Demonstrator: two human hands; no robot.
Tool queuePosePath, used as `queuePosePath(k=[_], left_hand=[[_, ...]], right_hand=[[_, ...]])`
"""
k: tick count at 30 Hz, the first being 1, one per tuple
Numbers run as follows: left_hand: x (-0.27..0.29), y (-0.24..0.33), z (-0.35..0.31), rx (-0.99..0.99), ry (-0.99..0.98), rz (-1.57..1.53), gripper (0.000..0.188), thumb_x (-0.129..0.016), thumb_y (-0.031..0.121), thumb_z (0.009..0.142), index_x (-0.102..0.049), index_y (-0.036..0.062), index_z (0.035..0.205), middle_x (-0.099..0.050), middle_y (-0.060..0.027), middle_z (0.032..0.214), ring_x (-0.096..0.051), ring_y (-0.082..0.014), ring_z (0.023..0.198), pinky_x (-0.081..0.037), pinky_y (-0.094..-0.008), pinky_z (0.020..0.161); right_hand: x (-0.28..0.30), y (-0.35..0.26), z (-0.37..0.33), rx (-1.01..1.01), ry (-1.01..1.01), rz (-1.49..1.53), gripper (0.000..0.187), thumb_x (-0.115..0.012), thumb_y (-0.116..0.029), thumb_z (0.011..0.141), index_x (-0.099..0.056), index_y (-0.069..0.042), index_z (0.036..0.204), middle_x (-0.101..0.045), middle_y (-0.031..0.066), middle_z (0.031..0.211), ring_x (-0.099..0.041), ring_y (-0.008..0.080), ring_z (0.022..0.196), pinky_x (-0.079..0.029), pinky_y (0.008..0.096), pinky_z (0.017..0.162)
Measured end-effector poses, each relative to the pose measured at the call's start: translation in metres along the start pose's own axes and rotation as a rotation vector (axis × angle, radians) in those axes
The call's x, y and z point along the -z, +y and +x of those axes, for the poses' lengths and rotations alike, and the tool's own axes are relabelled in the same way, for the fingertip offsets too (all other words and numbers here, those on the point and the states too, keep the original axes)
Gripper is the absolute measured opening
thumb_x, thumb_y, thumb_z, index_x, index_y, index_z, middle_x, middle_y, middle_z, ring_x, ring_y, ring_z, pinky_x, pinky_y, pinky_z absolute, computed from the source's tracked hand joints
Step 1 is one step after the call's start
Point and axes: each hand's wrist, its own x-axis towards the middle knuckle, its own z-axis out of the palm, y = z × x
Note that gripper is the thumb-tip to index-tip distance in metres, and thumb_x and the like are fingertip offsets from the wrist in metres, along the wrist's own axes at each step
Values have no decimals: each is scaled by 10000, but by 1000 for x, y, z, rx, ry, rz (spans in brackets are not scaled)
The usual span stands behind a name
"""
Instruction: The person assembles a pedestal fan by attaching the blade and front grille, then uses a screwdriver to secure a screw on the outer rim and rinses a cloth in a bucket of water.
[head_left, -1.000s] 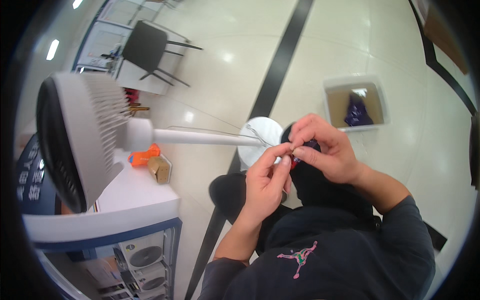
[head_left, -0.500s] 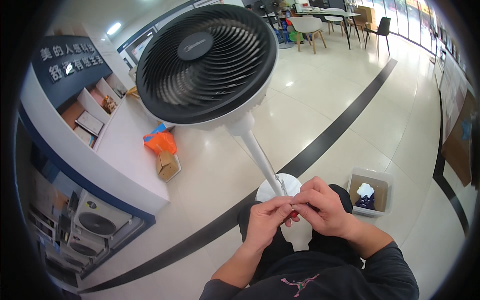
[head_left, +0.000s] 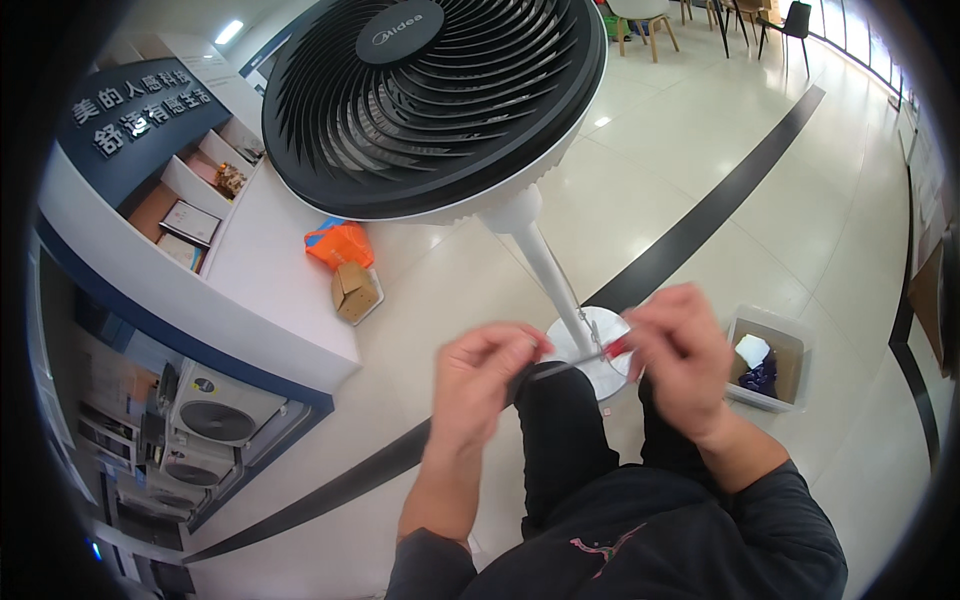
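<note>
Directly between the hands [head_left: 475, 385] [head_left: 688, 365], a thin strip [head_left: 572, 366]

The right hand [head_left: 688, 352] grips a thin red-ended item [head_left: 613, 349] (motion-blurred), the left hand [head_left: 480, 375] near its tip; a fan [head_left: 435, 110] stands toward twelve o'clock, a tub [head_left: 791, 352] near three.

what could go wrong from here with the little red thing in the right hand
The small red item sits at the fingertips of the right hand, so it might slip and drop to the floor. The fan's white pole stands in front, so a wide swing of the left hand could bump it.
</note>
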Motion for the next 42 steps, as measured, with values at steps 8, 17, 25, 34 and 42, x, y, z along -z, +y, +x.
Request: queuePosePath(k=[8,17,25,34,42], left_hand=[[-4,21,39,-51,-143,59,135,-558,138,1068,-606,12,1060,-695,-133,946,-704,-237,906,-567,-377,847],[-30,20,47,-274,-191,156,234,-467,219,1118,-533,26,1003,-637,-134,878,-681,-285,847,-561,-397,801],[-40,21,49,-319,-224,217,246,-488,229,1110,-523,10,1004,-619,-144,896,-685,-323,845,-563,-409,793],[-39,23,46,-347,-193,273,231,-496,199,1108,-536,3,992,-625,-146,871,-691,-304,826,-572,-412,796],[-31,36,51,-487,-216,598,118,-612,68,1039,-635,-29,976,-694,-106,871,-659,-169,799,-521,-270,753]], right_hand=[[27,25,0,-750,126,862,351,-570,-139,1072,-604,93,1333,-655,152,1195,-670,168,949,-636,296,711],[26,-4,-13,-308,-37,396,277,-513,-58,1064,-661,66,1263,-626,82,1000,-541,73,659,-460,227,582],[25,-10,-13,-157,-33,167,241,-581,-26,1021,-707,42,1214,-624,31,843,-498,83,674,-389,243,631],[22,-11,-12,-89,-59,3,237,-606,-13,991,-707,36,1200,-660,53,853,-530,143,723,-415,264,648],[25,-13,-11,150,-70,-245,280,-658,33,926,-695,51,1203,-694,101,932,-594,193,757,-484,285,677]])
